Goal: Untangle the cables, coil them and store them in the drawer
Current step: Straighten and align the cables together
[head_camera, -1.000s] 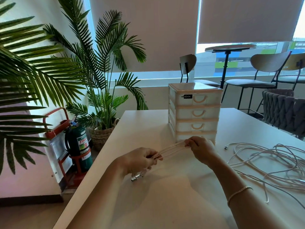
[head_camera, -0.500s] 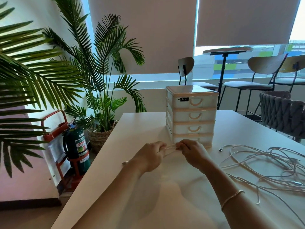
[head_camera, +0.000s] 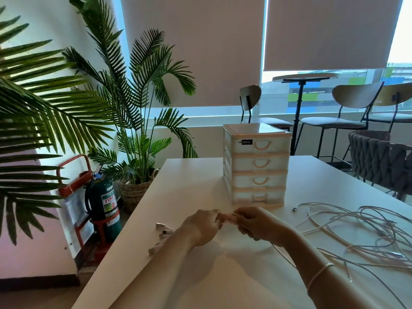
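Where the two hands meet, just near of the drawer unit, a short folded bundle of cable [head_camera: 229, 217] is pinched between them: the left hand [head_camera: 200, 228] curls round one end, the right hand [head_camera: 256, 226] round the other, fingers of both pressed shut on it, so neither grip is spread. Holding it tight from both sides likely keeps the loops from springing apart while the coil is finished. Plugs [head_camera: 161, 230] stick out on the table left of the left hand, and they seem to be this cable's free ends, left outside the bundle so the folding stays neat; I cannot trace the link because the hand hides it.

To the right lies the tangle [head_camera: 356, 230], a loose heap of pale cables spread over the table [head_camera: 189, 181], one plug end [head_camera: 294, 209] pointing toward the drawers. It sits well apart from the hands, probably so that one cable can be worked alone without catching the rest. By my reckoning most of the job remains.

Drawers [head_camera: 258, 163] stand just beyond the hands, four stacked, all closed, handles facing the person, within easy reach for stowing the coil once a hand is free to pull one open.

Farther out: a palm [head_camera: 138, 130] in a basket and an extinguisher [head_camera: 102, 204] to the left, chairs [head_camera: 356, 103] and a tall stand by the window.
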`<state>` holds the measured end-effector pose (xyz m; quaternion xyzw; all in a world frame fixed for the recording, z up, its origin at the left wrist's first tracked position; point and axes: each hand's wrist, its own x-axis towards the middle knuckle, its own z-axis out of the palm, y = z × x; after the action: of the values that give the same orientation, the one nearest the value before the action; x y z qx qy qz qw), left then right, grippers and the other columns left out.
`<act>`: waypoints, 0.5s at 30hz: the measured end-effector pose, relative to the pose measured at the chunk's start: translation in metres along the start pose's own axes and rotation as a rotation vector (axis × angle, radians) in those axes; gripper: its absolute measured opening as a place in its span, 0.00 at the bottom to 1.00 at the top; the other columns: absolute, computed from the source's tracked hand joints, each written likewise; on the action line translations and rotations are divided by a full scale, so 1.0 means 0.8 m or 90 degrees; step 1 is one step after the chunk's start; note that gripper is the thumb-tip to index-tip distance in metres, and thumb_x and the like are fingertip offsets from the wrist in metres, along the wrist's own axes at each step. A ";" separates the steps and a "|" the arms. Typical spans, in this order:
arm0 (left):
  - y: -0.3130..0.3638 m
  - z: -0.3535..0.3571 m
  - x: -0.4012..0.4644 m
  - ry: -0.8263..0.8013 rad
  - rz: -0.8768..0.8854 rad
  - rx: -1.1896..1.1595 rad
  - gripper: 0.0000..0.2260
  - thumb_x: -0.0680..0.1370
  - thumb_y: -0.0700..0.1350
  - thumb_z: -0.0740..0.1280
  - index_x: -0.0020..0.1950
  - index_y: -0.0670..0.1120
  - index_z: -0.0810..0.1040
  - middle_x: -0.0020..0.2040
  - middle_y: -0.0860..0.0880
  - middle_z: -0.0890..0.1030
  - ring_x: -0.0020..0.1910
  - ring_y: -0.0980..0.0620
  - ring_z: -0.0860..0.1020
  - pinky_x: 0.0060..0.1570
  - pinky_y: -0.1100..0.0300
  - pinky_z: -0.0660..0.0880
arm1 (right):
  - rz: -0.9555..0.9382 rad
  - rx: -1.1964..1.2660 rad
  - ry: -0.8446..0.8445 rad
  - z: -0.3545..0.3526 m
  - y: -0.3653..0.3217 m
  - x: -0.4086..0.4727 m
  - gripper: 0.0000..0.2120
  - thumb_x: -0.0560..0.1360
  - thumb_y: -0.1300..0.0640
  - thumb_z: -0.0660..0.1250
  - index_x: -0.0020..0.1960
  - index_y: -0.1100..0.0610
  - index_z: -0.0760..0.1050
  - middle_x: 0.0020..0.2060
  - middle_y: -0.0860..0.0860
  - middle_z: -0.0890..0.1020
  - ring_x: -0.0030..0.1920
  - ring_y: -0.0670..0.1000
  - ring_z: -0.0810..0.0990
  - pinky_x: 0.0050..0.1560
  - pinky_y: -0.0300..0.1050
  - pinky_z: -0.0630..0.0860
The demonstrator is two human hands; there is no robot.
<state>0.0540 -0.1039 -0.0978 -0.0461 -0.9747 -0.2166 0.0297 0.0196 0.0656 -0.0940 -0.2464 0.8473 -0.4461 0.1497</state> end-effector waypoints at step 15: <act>-0.002 0.000 -0.003 0.020 0.005 0.012 0.16 0.82 0.53 0.53 0.54 0.45 0.75 0.55 0.43 0.80 0.56 0.43 0.76 0.53 0.56 0.71 | 0.442 -0.751 0.050 -0.197 0.026 -0.076 0.22 0.67 0.47 0.74 0.58 0.50 0.72 0.51 0.46 0.77 0.46 0.44 0.74 0.44 0.34 0.73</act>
<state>0.0564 -0.1054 -0.0986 -0.0464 -0.9758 -0.2084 0.0464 -0.0100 0.2167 -0.0209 0.0152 0.9832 0.1556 0.0939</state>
